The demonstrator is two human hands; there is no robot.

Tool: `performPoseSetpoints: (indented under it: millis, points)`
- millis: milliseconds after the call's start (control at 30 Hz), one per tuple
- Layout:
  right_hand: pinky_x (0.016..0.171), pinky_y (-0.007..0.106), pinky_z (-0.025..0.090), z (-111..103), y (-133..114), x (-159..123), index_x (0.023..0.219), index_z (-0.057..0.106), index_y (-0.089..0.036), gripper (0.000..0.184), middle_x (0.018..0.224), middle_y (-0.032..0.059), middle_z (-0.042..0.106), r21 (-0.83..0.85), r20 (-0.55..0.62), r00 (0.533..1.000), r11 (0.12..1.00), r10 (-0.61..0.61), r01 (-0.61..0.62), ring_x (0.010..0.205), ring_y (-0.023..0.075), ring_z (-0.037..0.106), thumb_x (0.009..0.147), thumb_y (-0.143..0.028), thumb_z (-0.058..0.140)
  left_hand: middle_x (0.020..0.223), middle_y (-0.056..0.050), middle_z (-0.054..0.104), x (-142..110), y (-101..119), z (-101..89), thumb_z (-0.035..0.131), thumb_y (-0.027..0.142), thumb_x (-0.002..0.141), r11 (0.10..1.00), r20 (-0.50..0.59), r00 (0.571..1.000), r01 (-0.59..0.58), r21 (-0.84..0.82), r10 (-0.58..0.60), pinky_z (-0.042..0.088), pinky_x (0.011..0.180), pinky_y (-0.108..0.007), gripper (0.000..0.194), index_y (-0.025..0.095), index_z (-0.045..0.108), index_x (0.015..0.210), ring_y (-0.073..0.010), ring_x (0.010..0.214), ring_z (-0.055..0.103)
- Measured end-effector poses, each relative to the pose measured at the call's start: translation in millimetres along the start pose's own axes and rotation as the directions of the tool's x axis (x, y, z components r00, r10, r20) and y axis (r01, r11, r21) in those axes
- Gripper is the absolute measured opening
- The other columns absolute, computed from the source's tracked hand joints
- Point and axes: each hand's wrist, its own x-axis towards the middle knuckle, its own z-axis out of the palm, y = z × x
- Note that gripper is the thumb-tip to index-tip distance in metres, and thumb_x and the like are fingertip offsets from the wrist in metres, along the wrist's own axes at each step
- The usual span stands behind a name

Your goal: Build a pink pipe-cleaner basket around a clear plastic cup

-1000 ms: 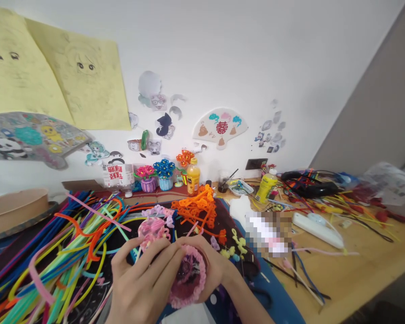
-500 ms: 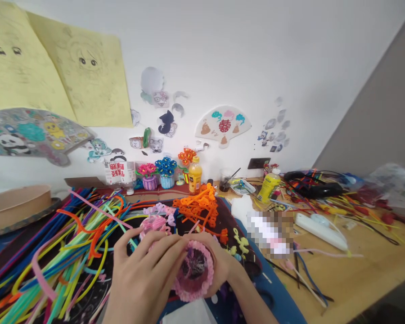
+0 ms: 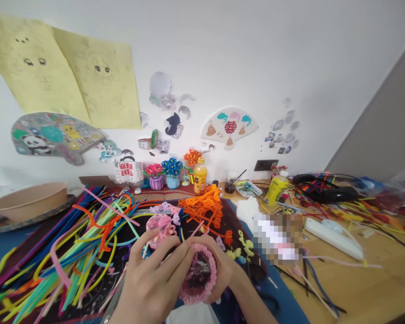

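Note:
Both hands meet low in the middle of the view around a small pink cup woven from pipe cleaners (image 3: pixel 199 276), its dark purple opening facing me. My right hand (image 3: pixel 227 270) wraps its far and right side. My left hand (image 3: pixel 155 281) lies against its left rim, fingers curled and pinching at the top edge. A pink pipe-cleaner flower (image 3: pixel 160 224) sits just behind the fingers. What the fingertips pinch is hidden.
A heap of coloured pipe cleaners (image 3: pixel 70 243) covers the left of the table. Orange bent pieces (image 3: pixel 202 208) lie behind the hands. An orange bottle (image 3: pixel 200 176), small flower pots (image 3: pixel 172 173), a yellow bottle (image 3: pixel 276 189), a white power strip (image 3: pixel 334 233) and a brown bowl (image 3: pixel 27 207) stand around.
The view has swung, so everything sits a little further right in the picture. The hands keep their hold on the pink cup, with the left fingers shifting slightly at its rim.

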Motion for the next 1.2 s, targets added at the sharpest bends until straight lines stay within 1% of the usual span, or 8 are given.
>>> performPoseSetpoints:
  millis: [133,267,433,567,733,867,1033,1200]
  points:
    - [0.086,0.039,0.057,0,1,-4,0.110,0.072,-0.024,0.073,0.099,0.0023,0.073,0.007,-0.036,0.999,0.999,0.035,-0.035,0.095,0.0303,0.069,0.040,-0.029,0.092,0.089,0.007,0.080,3,-3,-0.7,0.043,0.022,0.101,0.997,-0.047,0.996,0.069,-0.044,-0.071,0.027,0.103,-0.040,0.027,0.027,0.069,0.100,-0.0168,0.084,0.069]
    - [0.082,0.037,0.056,-5,1,0,0.104,0.074,-0.022,0.074,0.093,0.0018,0.073,0.029,-0.009,0.999,0.999,0.032,-0.032,0.089,0.0297,0.069,0.033,-0.029,0.092,0.096,0.006,0.079,5,-6,-6.5,0.056,0.018,0.094,0.993,0.038,0.993,0.109,-0.049,-0.108,0.030,0.090,-0.038,0.018,0.028,0.068,0.104,-0.0166,0.082,0.068]
    - [0.087,0.037,0.053,-9,-7,6,0.104,0.074,-0.023,0.078,0.092,0.0007,0.072,0.110,0.050,0.999,0.994,-0.004,-0.002,0.093,0.0310,0.066,0.029,-0.034,0.092,0.098,0.005,0.078,3,3,-0.4,0.059,0.019,0.091,0.961,0.088,0.965,0.254,-0.109,-0.245,0.031,0.093,-0.039,0.018,0.029,0.070,0.101,-0.0179,0.087,0.069]
    - [0.095,0.039,0.049,-4,-3,5,0.110,0.069,-0.024,0.077,0.101,0.0017,0.070,0.151,0.025,0.994,0.983,-0.109,0.104,0.103,0.0309,0.064,0.038,-0.039,0.093,0.097,0.001,0.078,1,2,9.3,0.061,0.028,0.087,0.773,0.213,0.855,0.518,-0.366,-0.472,0.041,0.089,-0.038,0.014,0.029,0.074,0.093,-0.0224,0.091,0.070]
    - [0.095,0.035,0.049,6,9,5,0.120,0.057,-0.025,0.079,0.114,0.0038,0.063,0.100,-0.065,0.980,0.976,-0.187,0.192,0.105,0.0252,0.062,0.049,-0.029,0.092,0.099,-0.007,0.078,0,-13,22.5,0.054,0.035,0.089,0.597,0.216,0.756,0.630,-0.496,-0.618,0.050,0.085,-0.037,0.026,0.022,0.075,0.095,-0.0258,0.094,0.071]
    - [0.098,0.033,0.047,10,15,5,0.125,0.049,-0.028,0.076,0.123,0.0042,0.057,0.042,-0.147,0.963,0.971,-0.225,0.233,0.110,0.0223,0.060,0.060,-0.018,0.086,0.100,-0.008,0.078,-1,-16,38.6,0.055,0.040,0.087,0.436,0.246,0.693,0.648,-0.625,-0.678,0.052,0.086,-0.035,0.031,0.020,0.077,0.095,-0.0261,0.096,0.071]
    - [0.098,0.034,0.046,9,18,6,0.126,0.050,-0.029,0.078,0.122,0.0032,0.058,-0.045,-0.213,0.936,0.959,-0.282,0.279,0.111,0.0230,0.060,0.059,-0.012,0.086,0.102,-0.008,0.078,-5,-9,49.0,0.067,0.042,0.081,0.240,0.287,0.633,0.614,-0.752,-0.719,0.053,0.087,-0.031,0.029,0.020,0.078,0.096,-0.0248,0.098,0.070]
    - [0.099,0.034,0.045,8,17,5,0.124,0.052,-0.030,0.071,0.122,0.0032,0.058,-0.100,-0.232,0.920,0.949,-0.315,0.300,0.113,0.0233,0.058,0.063,-0.011,0.084,0.106,-0.007,0.077,-11,-3,54.2,0.068,0.043,0.081,0.046,0.334,0.566,0.552,-0.832,-0.754,0.051,0.093,-0.030,0.030,0.022,0.078,0.100,-0.0244,0.108,0.067]
